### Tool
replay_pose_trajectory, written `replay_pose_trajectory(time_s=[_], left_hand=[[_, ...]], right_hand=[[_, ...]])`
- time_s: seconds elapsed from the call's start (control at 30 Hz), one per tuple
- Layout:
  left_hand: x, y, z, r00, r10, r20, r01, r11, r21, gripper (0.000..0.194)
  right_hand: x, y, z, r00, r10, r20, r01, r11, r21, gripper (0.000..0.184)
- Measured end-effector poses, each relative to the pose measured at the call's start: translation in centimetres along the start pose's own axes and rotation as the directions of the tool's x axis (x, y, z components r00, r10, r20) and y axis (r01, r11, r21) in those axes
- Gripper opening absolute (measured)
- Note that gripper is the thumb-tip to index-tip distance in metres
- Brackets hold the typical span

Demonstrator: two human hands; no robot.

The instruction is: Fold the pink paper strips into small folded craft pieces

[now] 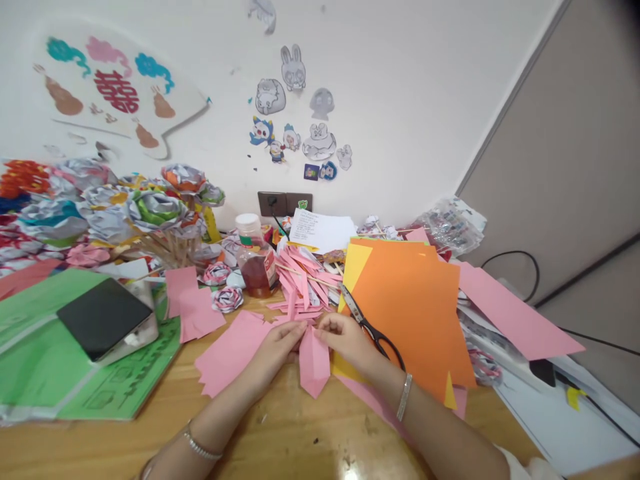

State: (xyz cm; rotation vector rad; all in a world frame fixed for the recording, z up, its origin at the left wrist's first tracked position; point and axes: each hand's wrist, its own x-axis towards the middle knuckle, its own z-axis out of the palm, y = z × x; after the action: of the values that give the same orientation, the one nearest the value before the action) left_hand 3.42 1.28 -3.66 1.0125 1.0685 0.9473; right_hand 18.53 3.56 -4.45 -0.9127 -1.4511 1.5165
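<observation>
A folded piece of pink paper (315,370) with a pointed lower end and a crease down its middle is pinched between my two hands. My left hand (285,339) closes thumb and fingers on its upper left edge; my right hand (345,337) grips the upper right edge. Just beyond them lies a heap of folded pink paper strips (305,277). Flat pink sheets (233,353) rest on the table to the left, partly under my left forearm. Black-handled scissors (373,327) lie on orange paper (405,293) right of my right hand.
Left stand paper flowers (155,207) on sticks, with a green folder (45,347) bearing a black flat object (105,317). A jar of reddish liquid (256,263) stands behind the hands. A long pink sheet (520,310) and cables lie right. The wooden table (280,440) shows in front.
</observation>
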Motion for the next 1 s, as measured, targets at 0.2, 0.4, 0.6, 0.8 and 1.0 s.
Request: replay_pose_trajectory(time_s=[0.2, 0.4, 0.6, 0.8, 1.0], left_hand=[[0.4, 0.0, -0.5, 0.999, 0.052, 0.011, -0.053, 0.985, 0.161, 0.025], [0.5, -0.1, -0.8, 0.996, 0.078, 0.036, -0.084, 0.962, 0.26, 0.025], [0.3, -0.1, -0.9, 0.998, 0.031, 0.052, -0.043, 0.968, 0.247, 0.022], [0.2, -0.4, -1.0, 0.998, -0.002, 0.055, -0.011, 0.97, 0.244, 0.022], [0.0, -0.1, -0.7, 0.999, -0.018, 0.037, 0.007, 0.959, 0.283, 0.023]], right_hand=[[0.0, 0.2, 0.1, 1.0, -0.014, 0.003, 0.014, 0.999, 0.037, 0.021], [0.0, 0.9, -0.1, 0.999, -0.034, 0.035, 0.033, 0.999, 0.021, 0.02], [-0.2, 1.2, -0.3, 0.999, 0.005, 0.044, -0.002, 0.996, -0.088, 0.017], [-0.5, 1.3, -0.2, 1.0, -0.003, 0.02, 0.005, 0.995, -0.104, 0.014], [-0.4, 1.1, -0.2, 0.998, -0.015, 0.063, 0.023, 0.992, -0.125, 0.013]])
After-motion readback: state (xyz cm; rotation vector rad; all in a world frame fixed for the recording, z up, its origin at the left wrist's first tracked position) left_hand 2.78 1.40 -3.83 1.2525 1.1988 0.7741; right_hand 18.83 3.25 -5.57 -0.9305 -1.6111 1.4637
